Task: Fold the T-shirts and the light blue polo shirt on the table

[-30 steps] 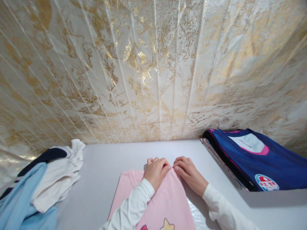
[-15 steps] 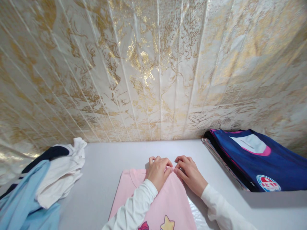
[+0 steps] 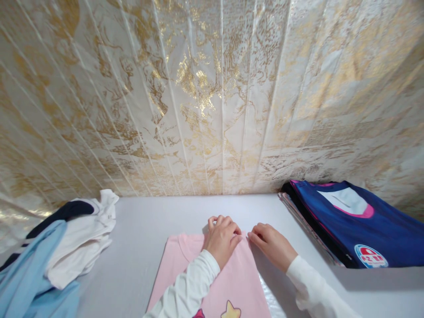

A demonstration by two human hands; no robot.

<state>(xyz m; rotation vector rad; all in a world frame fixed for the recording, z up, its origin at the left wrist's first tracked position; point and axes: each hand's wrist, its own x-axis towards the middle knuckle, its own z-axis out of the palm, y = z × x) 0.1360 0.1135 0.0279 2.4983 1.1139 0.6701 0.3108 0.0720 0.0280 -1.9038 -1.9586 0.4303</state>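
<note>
White and gold wall (image 3: 212,97) stands behind a white table (image 3: 142,238). On the table, right at the near edge of the view, lies a pink shirt (image 3: 232,278) with a yellow star (image 3: 231,310) on it. The shirt is flat and folded. The left hand (image 3: 222,240) rests on the far right corner of the shirt, with its fingers curled and pinching the cloth at the edge. The right hand (image 3: 273,245) sits just right of the shirt, beside the left hand but not touching it. Its fingers are bent and press down at the shirt's right edge; I cannot tell if it grips anything. Well left of the shirt is a messy pile (image 3: 59,251) of white, blue and dark clothes. Right of the shirt is a neat stack (image 3: 357,225) with a dark blue top.
</note>
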